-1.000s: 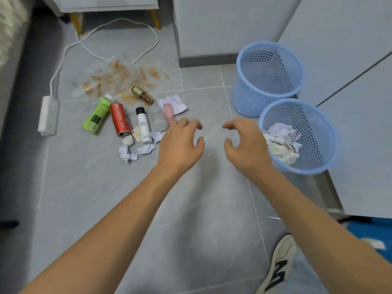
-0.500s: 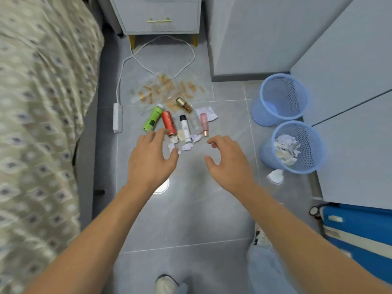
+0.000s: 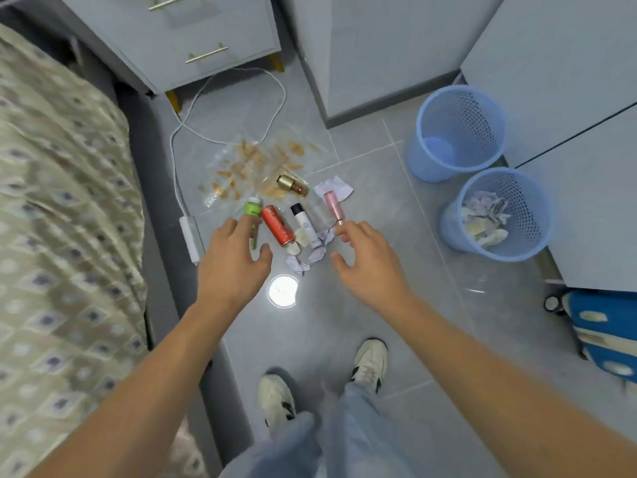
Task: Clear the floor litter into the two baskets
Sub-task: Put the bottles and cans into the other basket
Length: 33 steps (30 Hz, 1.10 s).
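Head view, left hand (image 3: 231, 260) and right hand (image 3: 367, 262) empty above bottles (image 3: 277, 225)

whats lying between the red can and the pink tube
In the head view, a white bottle with a black cap lies between the red can and pink tube.

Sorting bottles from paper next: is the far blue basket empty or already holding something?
Empty: the far basket shows only its bare blue bottom, while the near basket holds crumpled paper.
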Motion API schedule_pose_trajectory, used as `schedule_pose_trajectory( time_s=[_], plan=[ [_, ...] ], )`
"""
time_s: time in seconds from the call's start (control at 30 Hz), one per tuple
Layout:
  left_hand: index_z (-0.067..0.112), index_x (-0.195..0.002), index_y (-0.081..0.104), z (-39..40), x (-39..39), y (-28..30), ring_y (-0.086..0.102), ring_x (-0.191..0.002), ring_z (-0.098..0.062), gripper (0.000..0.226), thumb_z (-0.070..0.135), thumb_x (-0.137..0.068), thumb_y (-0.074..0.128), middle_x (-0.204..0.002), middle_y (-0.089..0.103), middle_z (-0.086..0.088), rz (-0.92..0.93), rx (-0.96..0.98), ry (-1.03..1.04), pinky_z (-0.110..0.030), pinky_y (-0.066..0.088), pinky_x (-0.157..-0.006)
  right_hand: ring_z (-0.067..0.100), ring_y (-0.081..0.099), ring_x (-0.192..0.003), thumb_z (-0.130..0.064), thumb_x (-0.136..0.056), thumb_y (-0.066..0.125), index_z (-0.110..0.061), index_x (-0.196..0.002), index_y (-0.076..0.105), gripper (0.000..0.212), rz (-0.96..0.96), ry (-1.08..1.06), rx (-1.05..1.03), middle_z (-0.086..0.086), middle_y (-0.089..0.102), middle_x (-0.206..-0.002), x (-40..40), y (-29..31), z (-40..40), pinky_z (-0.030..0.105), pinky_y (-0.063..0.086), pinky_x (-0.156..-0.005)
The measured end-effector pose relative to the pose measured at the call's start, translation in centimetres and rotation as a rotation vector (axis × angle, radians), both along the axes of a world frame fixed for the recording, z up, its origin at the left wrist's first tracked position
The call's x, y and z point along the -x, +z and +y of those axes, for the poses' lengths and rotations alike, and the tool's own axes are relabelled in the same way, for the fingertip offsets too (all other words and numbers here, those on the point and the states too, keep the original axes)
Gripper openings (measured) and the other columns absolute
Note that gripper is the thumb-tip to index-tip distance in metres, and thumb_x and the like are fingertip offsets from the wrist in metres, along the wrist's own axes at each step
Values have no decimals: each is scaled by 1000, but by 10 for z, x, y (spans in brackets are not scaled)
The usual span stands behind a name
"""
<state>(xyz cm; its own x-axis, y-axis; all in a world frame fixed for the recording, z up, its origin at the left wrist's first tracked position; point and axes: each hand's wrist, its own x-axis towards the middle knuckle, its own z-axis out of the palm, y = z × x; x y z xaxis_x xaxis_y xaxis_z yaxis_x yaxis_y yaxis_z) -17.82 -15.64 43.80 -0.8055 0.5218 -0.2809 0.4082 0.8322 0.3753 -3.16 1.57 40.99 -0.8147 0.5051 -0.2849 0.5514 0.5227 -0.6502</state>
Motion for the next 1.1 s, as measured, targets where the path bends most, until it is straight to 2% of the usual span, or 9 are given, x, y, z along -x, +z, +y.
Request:
schedule_pose_trajectory(
  time_s=[0.1, 0.2, 0.33, 0.4, 0.5, 0.7, 0.9, 1.0, 1.1],
  plan=[
    [26, -134, 49, 10, 38, -21, 58, -105, -23, 42, 32, -94, 62, -116, 60, 1, -26, 7, -31, -40, 55, -78, 21, 58, -105, -23, -91, 66, -22, -119, 57, 29, -6, -46, 7, -2, 57, -116, 24, -14, -4, 39, 54, -81],
    [26, -135, 49, 11, 82, -50, 57, -108, -23, 42, 31, -95, 59, -119, 60, 0, -71, 24, -53, -41, 54, -79, 22, 58, -109, -24, -91, 66, -22, -122, 58, 32, -31, -91, 24, -1, 58, -119, 57, -37, -10, 41, 54, -86],
    [25, -131, 50, 11, 148, -107, 56, -110, -26, 38, 27, -94, 59, -119, 58, -1, -154, 15, -53, -47, 55, -79, 22, 56, -117, -28, -94, 64, -25, -128, 54, 35, -107, -109, 31, -1, 54, -135, 118, -83, -19, 40, 53, -90],
    [25, -130, 51, 11, 176, -142, 56, -108, -26, 37, 28, -93, 58, -119, 58, -1, -175, 25, -49, -49, 55, -80, 24, 55, -118, -25, -94, 61, -22, -128, 55, 35, -126, -108, 25, 4, 54, -138, 151, -119, -25, 39, 51, -93],
    [24, -131, 51, 15, 206, -204, 57, -108, -27, 40, 27, -92, 58, -119, 58, -2, -219, 43, -33, -47, 54, -82, 25, 58, -115, -23, -93, 61, -19, -128, 56, 36, -165, -94, 42, 5, 59, -127, 193, -185, -38, 40, 49, -94],
    [23, -141, 43, 18, 241, -339, 56, -119, -35, 58, 35, -88, 63, -133, 51, -11, -333, 252, 9, -45, 51, -90, 33, 57, -109, -30, -91, 64, -26, -134, 50, 46, -246, 13, 40, 10, 57, -121, 248, -323, -61, 42, 50, -87],
    [25, -132, 45, 12, 246, -420, 61, -109, -34, 56, 53, -86, 63, -119, 56, -8, -314, 283, 34, -43, 51, -85, 34, 52, -117, -34, -96, 61, -29, -141, 39, 51, -340, 162, -79, 8, 52, -128, 272, -401, -66, 47, 51, -90],
    [23, -120, 47, 8, 248, -444, 64, -94, -31, 53, 60, -85, 62, -104, 64, -6, -288, 260, 30, -40, 53, -74, 35, 52, -117, -34, -95, 61, -22, -138, 42, 49, -363, 207, -105, 10, 54, -127, 280, -414, -64, 45, 47, -93],
    [21, -108, 48, 10, 245, -444, 64, -85, -26, 57, 68, -80, 62, -96, 64, -3, -289, 202, 51, -37, 51, -67, 32, 54, -115, -36, -91, 62, -21, -133, 44, 48, -341, 169, -53, 8, 53, -124, 278, -411, -66, 44, 48, -89]
  ],
)
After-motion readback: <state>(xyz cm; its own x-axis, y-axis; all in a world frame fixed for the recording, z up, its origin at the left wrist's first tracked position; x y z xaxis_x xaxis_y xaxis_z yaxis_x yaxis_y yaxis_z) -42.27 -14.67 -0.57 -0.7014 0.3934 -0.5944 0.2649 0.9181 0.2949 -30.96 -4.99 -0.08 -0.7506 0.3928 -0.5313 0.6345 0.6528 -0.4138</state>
